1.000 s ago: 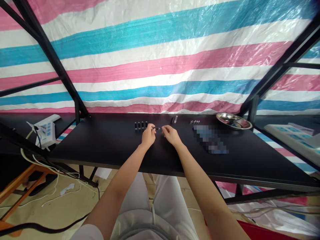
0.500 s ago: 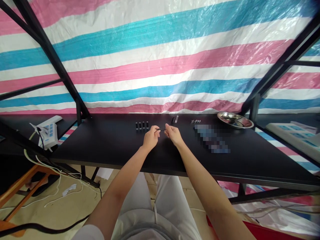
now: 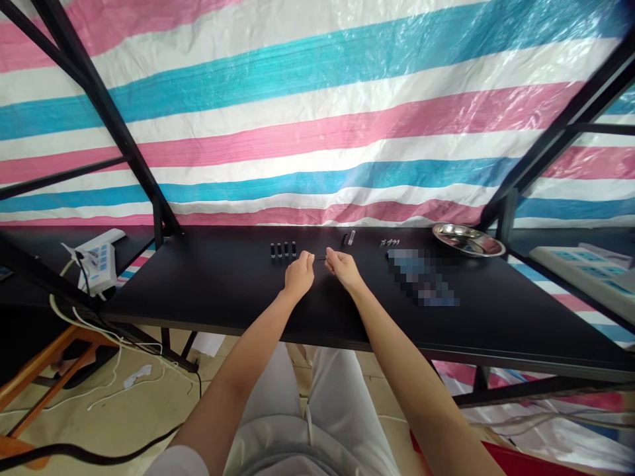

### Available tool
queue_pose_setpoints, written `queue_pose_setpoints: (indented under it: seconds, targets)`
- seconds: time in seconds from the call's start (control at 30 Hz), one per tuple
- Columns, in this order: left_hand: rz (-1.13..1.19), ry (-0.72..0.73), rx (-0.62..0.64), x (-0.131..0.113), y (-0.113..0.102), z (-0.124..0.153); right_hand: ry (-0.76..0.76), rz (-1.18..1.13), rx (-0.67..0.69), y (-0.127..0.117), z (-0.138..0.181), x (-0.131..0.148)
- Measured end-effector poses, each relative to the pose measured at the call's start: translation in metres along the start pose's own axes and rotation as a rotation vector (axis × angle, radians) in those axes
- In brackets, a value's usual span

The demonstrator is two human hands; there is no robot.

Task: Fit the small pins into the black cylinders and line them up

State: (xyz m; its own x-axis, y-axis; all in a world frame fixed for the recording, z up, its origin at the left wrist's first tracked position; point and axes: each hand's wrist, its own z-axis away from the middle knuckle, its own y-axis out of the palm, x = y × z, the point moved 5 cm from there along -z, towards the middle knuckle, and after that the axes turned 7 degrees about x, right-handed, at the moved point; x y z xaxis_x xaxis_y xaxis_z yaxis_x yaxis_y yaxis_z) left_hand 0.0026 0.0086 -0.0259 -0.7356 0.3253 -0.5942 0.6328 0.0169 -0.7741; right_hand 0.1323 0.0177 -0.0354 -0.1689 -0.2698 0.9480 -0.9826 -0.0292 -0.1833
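Note:
My left hand (image 3: 300, 271) and my right hand (image 3: 343, 267) are close together over the middle of the black table, both with fingers pinched. A thin dark rod (image 3: 320, 258) spans the small gap between them, one end in each hand. Its ends are hidden by the fingers, and its kind is too small to make out. Just beyond my left hand, several short black cylinders (image 3: 286, 250) with pale ends stand in a row. Behind my right hand are a small black piece (image 3: 344, 239) and a clear tube (image 3: 351, 238).
Several small shiny pieces (image 3: 389, 242) lie to the right, near a blurred-out flat item (image 3: 421, 277). A round metal dish (image 3: 469, 240) sits at the table's back right corner. Black frame posts rise at both sides of the table (image 3: 198, 291). Power strips (image 3: 99, 264) lie at the left.
My left fingers have closed in tighter, and less of the dark rod's thickness shows between the hands. Both hands stay almost in place; the view has shifted slightly.

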Motion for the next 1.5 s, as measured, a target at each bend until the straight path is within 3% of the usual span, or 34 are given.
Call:
queue_pose_setpoints:
  seconds: [0.2,0.4,0.57,0.87,1.1,1.33,1.5]
  targets:
    - [0.279,-0.049,-0.041,0.008,0.002,-0.006,-0.005,0.030,0.010,0.001,-0.001,-0.004]
    - [0.754,-0.165,0.116,0.012,0.010,-0.008,-0.004,0.086,0.012,0.001,-0.001,-0.006]
    - [0.887,-0.314,0.133,0.015,0.012,-0.006,-0.001,0.094,0.031,0.001,-0.002,-0.007]
    - [0.887,-0.309,0.055,0.024,0.011,-0.010,0.044,0.021,0.075,-0.001,-0.003,-0.010]
    - [0.883,-0.308,-0.010,0.025,0.005,-0.010,-0.002,-0.011,0.168,0.000,-0.003,-0.013]
    - [0.784,-0.229,-0.038,0.025,0.001,-0.010,-0.232,0.429,0.064,-0.001,0.002,0.000]
    - [0.401,-0.091,-0.137,0.017,-0.008,-0.005,-0.278,0.688,0.057,0.000,0.005,-0.001]
